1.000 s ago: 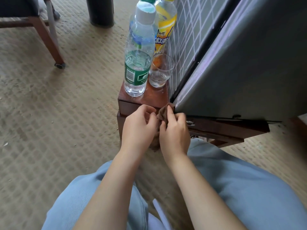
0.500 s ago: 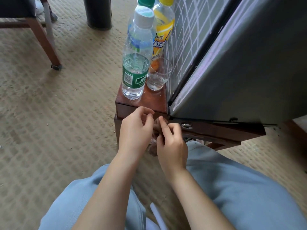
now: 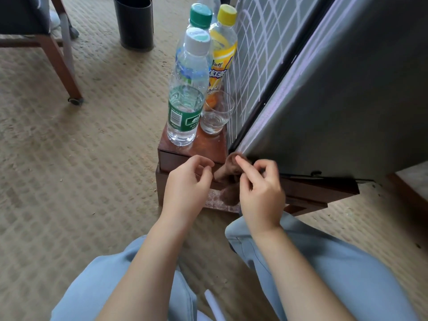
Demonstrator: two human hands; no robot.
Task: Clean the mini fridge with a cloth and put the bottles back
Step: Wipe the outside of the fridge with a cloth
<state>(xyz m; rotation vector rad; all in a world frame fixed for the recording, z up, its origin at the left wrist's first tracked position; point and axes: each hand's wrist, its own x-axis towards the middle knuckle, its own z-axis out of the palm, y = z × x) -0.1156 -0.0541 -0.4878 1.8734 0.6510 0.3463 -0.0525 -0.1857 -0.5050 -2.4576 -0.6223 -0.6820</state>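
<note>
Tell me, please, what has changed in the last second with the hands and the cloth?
The hands have drawn apart: the left hand has shifted left, off the right hand, and whether it still touches the cloth is unclear. The right hand keeps its grip on the cloth, whose top lies at the lower corner of the fridge. The bottles and glass have not moved.

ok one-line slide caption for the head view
Right hand pinches a brown cloth at the mini fridge corner, left hand beside it, bottles nearby.
</note>
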